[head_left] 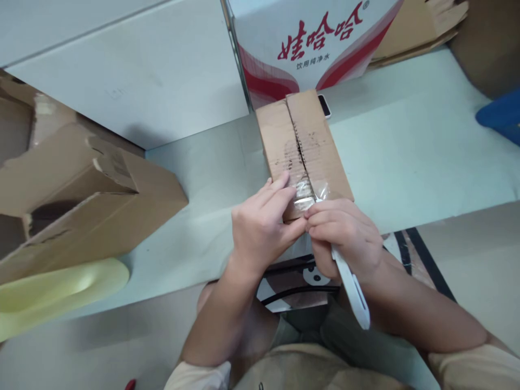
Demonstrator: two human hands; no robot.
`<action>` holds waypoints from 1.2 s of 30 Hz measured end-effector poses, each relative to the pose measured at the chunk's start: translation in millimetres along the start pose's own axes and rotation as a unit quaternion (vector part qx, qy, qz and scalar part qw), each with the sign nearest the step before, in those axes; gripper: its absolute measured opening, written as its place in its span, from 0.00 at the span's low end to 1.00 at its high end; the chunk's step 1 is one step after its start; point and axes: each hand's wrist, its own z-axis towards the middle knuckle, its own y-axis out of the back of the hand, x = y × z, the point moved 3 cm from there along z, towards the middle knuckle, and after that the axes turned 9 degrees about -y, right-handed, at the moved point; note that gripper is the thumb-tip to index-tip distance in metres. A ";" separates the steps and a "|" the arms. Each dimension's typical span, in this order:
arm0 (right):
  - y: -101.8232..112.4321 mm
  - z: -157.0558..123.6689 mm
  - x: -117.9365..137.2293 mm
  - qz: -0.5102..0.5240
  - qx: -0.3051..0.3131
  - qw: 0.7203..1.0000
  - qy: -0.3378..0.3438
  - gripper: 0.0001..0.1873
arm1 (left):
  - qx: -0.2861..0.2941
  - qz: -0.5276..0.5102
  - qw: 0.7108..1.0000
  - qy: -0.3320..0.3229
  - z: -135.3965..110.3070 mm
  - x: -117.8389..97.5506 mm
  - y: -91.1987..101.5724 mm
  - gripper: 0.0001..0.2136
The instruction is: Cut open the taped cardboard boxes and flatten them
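Left hand (260, 225) and right hand (351, 233) meet at the near end of a box (280, 130)

Both forearms come up from the bottom corners and slant inward, elbows wide, so the hands converge over the near end of the box. The box lies flat on the surface (410, 157), its long seam pointing away from the person.

The left hand is half open, knuckles up: bent fingers rest on the box's top, and the thumb stretches along the near edge to the right hand's fingertips. Whether it grips the box or only steadies it, I cannot tell.

The right hand is closed around a white tool (354, 292), whose long handle sticks out below the palm, slanting back toward the person. Its fingertips are bunched beside the clear tape (304, 203) at the seam's near end.

Beyond the box stands a red-lettered carton (270, 46); an open box (158, 200) sits to the left.
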 end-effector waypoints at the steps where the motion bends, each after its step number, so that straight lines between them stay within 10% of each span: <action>1: -0.7 0.7 0.7 -0.006 -0.001 1.000 -0.002 0.12 | 0.000 -0.004 1.000 0.000 -0.6 0.3 -0.3 0.08; 22: 3.9 -0.1 -14.4 0.091 -0.052 0.980 -0.172 0.14 | 0.044 -0.106 0.991 0.061 0.7 10.2 3.9 0.08; 30: 7.1 10.6 -7.5 -0.045 0.042 0.996 -0.068 0.17 | 0.035 -0.111 0.990 0.080 3.8 11.3 3.1 0.07; 36: 3.9 4.1 -10.7 -0.025 -0.005 0.996 -0.084 0.15 | 0.021 -0.120 0.989 0.080 2.1 12.1 2.3 0.06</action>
